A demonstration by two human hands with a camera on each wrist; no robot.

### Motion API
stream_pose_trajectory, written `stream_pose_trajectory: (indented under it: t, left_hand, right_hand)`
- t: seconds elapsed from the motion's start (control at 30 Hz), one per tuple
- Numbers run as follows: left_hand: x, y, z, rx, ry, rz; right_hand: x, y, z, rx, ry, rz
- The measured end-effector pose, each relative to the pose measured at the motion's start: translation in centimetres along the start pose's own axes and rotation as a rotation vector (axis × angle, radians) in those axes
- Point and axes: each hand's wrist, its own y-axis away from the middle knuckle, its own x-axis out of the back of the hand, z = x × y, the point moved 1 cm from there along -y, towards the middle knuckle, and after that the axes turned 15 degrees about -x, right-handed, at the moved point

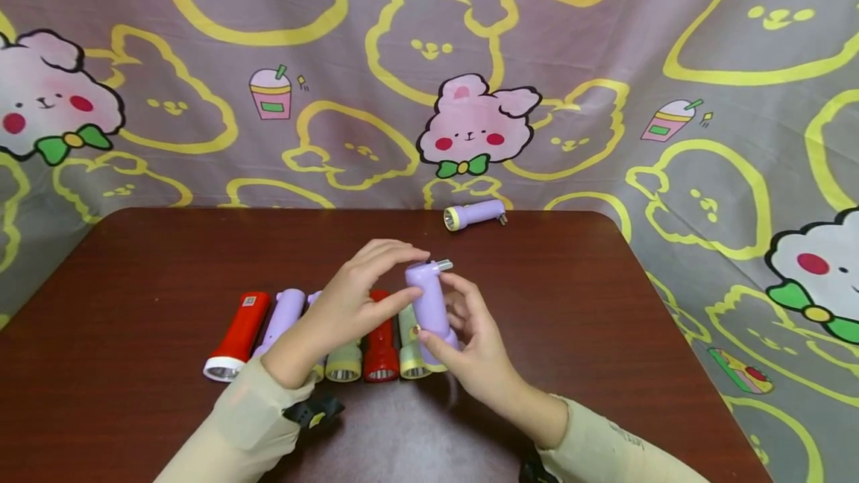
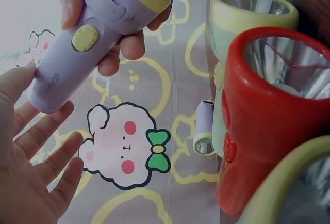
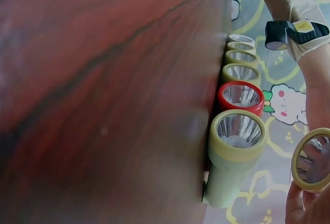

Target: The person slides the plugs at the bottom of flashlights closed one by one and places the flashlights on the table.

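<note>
A light purple flashlight (image 1: 429,308) with a yellow-rimmed head is held up over the table, its tail upward with metal plug prongs (image 1: 444,265) sticking out. Around its body and head, my right hand (image 1: 485,356) grips it, thumb on the near side. My left hand (image 1: 342,304) has thumb and index finger at the tail end, on either side of it, while the other fingers spread loosely in the left wrist view. That view also shows a yellow switch (image 2: 85,38) on the flashlight's side. In the right wrist view its yellow-rimmed lens (image 3: 313,162) shows.
Several flashlights lie side by side, lenses toward me: a red one with white head (image 1: 241,334), a purple one (image 1: 287,311), a red one (image 1: 381,352) and a pale green one (image 1: 411,341) among them. Another purple flashlight (image 1: 479,212) lies at the table's (image 1: 570,304) far edge.
</note>
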Motion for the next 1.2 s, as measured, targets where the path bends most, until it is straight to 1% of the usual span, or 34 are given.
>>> stream_pose_trajectory:
  t: [0.2,0.3,0.43,0.57,0.8,0.97,1.2]
  left_hand:
    - [-0.1,-0.1,-0.1,-0.013,0.025,-0.006]
    - [-0.1,-0.1,-0.1,0.000,0.045,-0.023]
    - [-0.1,-0.1,-0.1,0.033,0.090,-0.043]
    - [0.0,-0.2,-0.1,0.046,0.120,-0.037]
    - [0.2,-0.2,-0.1,0.053,0.130,-0.035]
    - [0.3,-0.2,0.1,0.045,0.152,-0.024]
    - [0.7,-0.1,0.4,0.028,0.169,-0.032]
  right_hand:
    - [0.0,0.0,-0.2,0.016,-0.007,-0.009]
    - [0.1,0.0,-0.4,0.019,-0.013,-0.011]
    - [0.2,-0.1,-0.7,0.001,-0.034,-0.015]
    - [0.2,-0.1,-1.0,-0.013,-0.060,-0.029]
    - [0.1,0.1,-1.2,-0.024,-0.082,-0.040]
    - [0.1,0.3,-1.4,-0.029,-0.090,-0.042]
    - [0.0,0.6,-1.6,-0.025,-0.081,-0.044]
